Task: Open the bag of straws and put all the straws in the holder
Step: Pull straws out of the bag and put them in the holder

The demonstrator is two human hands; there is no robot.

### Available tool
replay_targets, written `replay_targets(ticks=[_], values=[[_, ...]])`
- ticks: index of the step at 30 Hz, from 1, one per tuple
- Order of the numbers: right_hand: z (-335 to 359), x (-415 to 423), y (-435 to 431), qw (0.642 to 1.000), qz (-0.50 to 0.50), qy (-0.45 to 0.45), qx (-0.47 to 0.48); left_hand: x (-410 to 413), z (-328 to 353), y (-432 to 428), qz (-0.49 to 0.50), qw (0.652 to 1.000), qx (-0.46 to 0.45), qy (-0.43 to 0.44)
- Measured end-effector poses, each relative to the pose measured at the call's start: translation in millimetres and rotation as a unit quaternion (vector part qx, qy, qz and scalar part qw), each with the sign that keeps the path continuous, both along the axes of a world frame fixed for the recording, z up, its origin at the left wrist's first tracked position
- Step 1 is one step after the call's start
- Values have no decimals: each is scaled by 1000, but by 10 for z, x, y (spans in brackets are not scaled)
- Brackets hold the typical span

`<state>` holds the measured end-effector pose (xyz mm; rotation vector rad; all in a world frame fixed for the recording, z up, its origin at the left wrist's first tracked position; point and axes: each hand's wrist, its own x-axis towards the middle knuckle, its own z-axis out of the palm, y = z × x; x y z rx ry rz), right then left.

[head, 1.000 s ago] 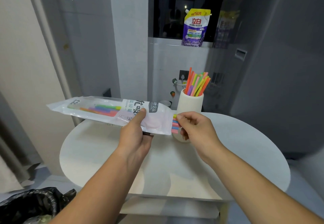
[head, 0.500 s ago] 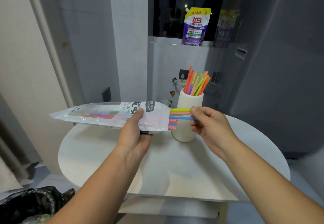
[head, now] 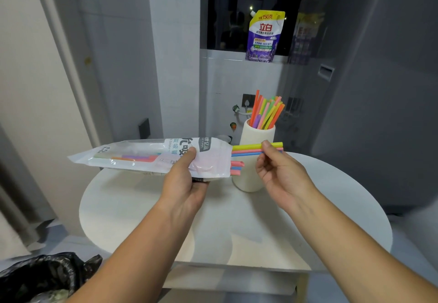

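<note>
Straws [head: 247, 149], three, part way out of the opened bag [head: 142, 158], gripped level above the worktop [head: 237, 227] by left hand [head: 187, 181] fingers; right hand [head: 282, 174] fingers pinch them just near of the holder [head: 257, 136]; step judged extraction, next: pull clear, upend, drop in.

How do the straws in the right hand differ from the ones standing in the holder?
The pinched straws lie level, partly inside the bag, gripped by the right hand; the holder straws stand tilted in the holder. The pinched straws are three; the holder straws are many. Both are brightly coloured.
</note>
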<state>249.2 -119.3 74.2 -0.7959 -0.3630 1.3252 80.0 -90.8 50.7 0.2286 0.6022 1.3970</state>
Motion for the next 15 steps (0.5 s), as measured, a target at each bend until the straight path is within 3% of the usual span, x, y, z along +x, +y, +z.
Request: replay_targets(ticks=[2, 9, 15], values=[[-15, -47, -5, 1000, 2, 5, 10, 27, -4, -4, -5, 1000, -8, 1], [-57, -168, 32, 986, -6, -165, 27, 24, -48, 26, -9, 1000, -15, -15], [42, -68, 44, 949, -54, -304, 56, -27, -221, 181, -22, 999, 3, -32]])
